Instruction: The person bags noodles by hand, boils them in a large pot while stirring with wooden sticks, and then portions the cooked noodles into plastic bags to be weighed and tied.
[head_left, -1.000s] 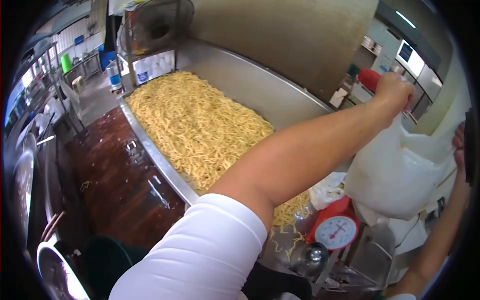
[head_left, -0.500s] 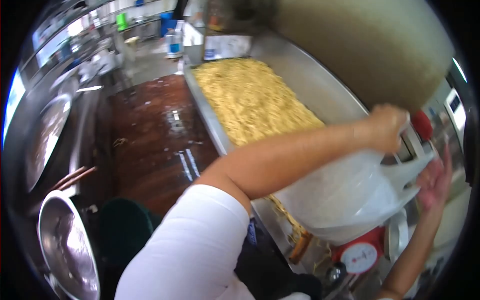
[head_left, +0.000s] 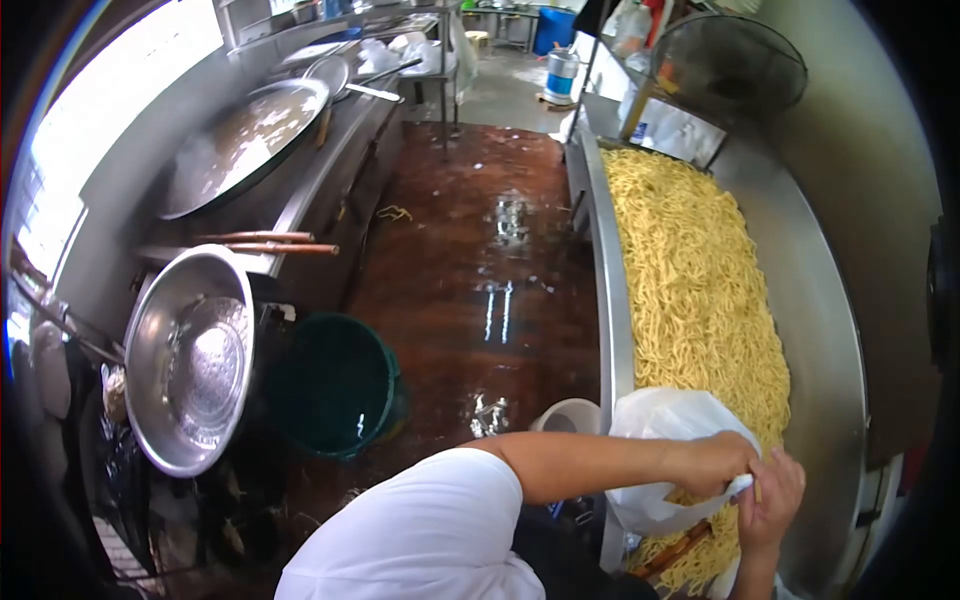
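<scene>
A white plastic bag lies against the yellow noodles in the long metal trough. My left hand is closed on the gathered top of the bag, its arm crossing in front of part of the bag. Close beside it, my right hand pinches the bunched end, with the two hands almost touching. Below the bag, a brown wooden stick rests among more noodles. What the bag contains is mostly hidden.
Metal trough rim runs along the right of the wet red floor. At left stand a dark green bucket, a steel basin and a large steaming wok. A fan sits at the trough's far end.
The view has swung to the right. The bag, held up by my left hand before, is now lower over the noodles. My right hand's spread fingers have closed on the bag's end.
</scene>
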